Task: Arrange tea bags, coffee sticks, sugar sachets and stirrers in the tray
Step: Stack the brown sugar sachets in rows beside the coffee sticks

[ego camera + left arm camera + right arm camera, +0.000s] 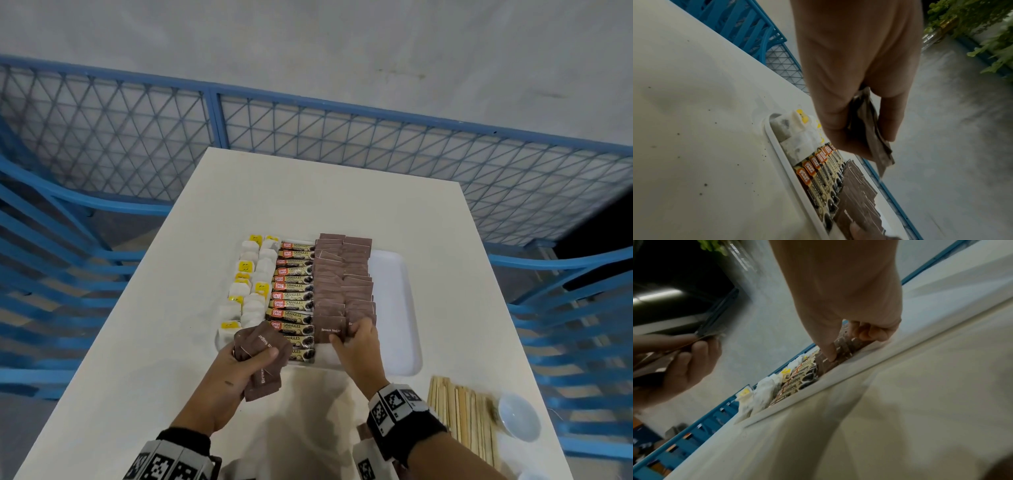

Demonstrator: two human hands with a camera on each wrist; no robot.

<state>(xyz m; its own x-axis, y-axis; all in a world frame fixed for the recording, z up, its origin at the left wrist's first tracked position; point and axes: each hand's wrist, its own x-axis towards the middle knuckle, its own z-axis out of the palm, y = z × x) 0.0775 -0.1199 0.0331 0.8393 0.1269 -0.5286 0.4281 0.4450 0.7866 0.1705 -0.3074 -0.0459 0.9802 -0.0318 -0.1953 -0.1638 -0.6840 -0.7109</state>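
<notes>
From your head camera, your left hand grips a fanned stack of brown sugar sachets over the white tray's near left corner; your right hand pinches the nearest sachets in the tray's brown rows. At your left wrist, fingers clamp the stack above the coffee sticks. At your right wrist, your thumb presses a sachet near the tray's rim on the worktop.

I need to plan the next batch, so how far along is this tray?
Done: tea bags and coffee sticks fill the tray's left rows. In hand: left hand holds spare sugar sachets while right hand seats one in the sugar rows. Left: stirrers lie on the table.
</notes>
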